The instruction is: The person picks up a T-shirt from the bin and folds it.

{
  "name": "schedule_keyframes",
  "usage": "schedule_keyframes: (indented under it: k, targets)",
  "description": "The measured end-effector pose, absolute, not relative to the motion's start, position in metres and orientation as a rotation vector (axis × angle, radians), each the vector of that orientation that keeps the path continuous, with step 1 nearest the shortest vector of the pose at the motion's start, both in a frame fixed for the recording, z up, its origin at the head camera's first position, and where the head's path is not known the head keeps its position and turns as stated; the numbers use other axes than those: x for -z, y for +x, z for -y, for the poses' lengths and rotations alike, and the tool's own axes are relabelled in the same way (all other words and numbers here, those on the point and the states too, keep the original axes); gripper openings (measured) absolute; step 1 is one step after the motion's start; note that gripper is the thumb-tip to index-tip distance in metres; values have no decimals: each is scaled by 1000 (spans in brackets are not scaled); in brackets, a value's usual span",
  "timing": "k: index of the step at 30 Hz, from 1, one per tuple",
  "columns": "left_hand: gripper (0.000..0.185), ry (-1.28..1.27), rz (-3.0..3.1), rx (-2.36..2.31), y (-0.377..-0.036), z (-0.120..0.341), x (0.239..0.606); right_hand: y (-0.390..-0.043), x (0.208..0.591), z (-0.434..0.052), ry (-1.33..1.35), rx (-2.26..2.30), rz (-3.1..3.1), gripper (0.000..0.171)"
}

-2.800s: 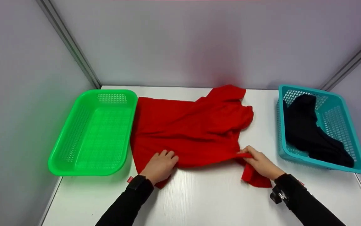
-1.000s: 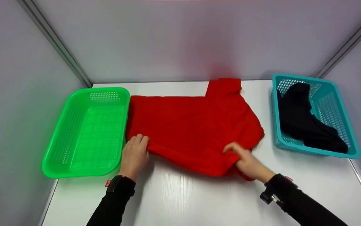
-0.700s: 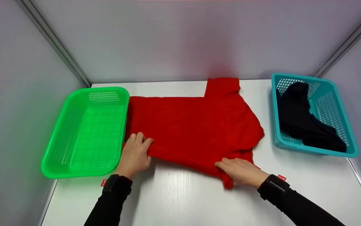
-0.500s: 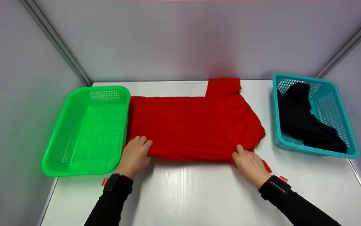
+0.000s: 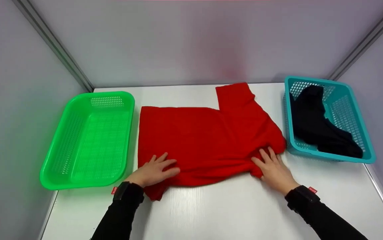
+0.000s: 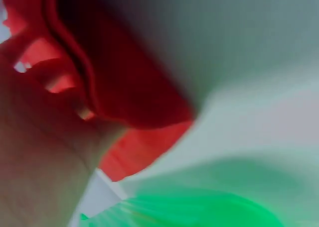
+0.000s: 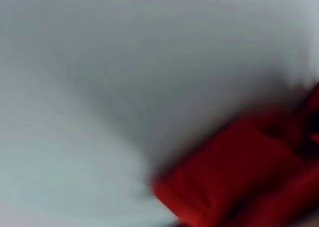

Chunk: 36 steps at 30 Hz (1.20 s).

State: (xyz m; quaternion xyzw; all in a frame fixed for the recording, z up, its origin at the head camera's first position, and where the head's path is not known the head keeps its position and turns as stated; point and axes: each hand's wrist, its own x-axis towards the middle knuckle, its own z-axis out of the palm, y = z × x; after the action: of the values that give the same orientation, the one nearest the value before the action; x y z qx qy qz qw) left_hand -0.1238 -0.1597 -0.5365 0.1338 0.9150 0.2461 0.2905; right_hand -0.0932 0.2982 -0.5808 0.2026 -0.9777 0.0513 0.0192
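Head view: one red cloth shirt is seen lying flat on the white table, between one green perforated plastic basket on its left and one teal perforated plastic basket on its right. The shirt's left edge is kept just apart from the green basket, while its right bulge lies just beside the teal basket's wall; whether they touch cannot be told. A wide strip of bare table is left open nearer the person than the shirt's near edge, and a narrower strip is left beyond it, up to the back wall. The left hand is laid with fingers spread and flat on the shirt's near left part, and the right hand is pressed flat, fingers straight, on the shirt's near right part. One black garment is held in the teal basket. In the left wrist view, blurred, the shirt's rolled edge is shown close up against the hand, with the green basket below, detail not seen from the head. In the right wrist view only a blurred red fold against pale surface is shown; both baskets are missed there.
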Motion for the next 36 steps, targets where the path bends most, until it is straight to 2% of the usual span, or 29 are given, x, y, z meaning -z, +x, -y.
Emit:
schedule_keyframes:
  k: [2,4,11,13,15,17,18,21,23,24,30,33,36]
  targets:
    - [82,273,-2472,-609,-125,157,535,-98,584,-296,555,-183,3096,64]
    - [86,209,-2511,-521,-125,155,534,-103,587,-291,574,-246,3123,65]
    - [121,232,-2467,-297,-113,157,533,-105,593,-280,1007,-604,2728,81]
    - [126,281,-2470,-271,-109,159,533,-103,590,-278,997,-646,2537,84]
    - [127,337,-2492,-224,-106,161,534,-103,581,-275,892,-750,2420,80]
    - [119,404,-2535,-190,-103,163,536,-105,563,-272,745,-922,2374,70]
    - [108,448,-2577,-184,-103,164,538,-107,550,-271,643,-1033,2377,64]
    - [61,608,-2801,-186,-107,166,542,-117,505,-273,311,-1347,2468,36]
    - [32,672,-3005,-221,-113,169,542,-127,473,-278,119,-1513,2554,31]
    - [25,663,-3117,-266,-117,170,540,-132,458,-281,57,-1596,2583,31]
    - [22,404,-3541,-871,-147,173,491,-156,398,-296,10,-1823,2509,40]
    - [21,418,-3635,-1075,-160,173,461,-160,376,-297,81,-1648,2633,42]
    - [21,383,-3682,-1170,-169,175,436,-161,359,-297,305,-1268,2927,59]
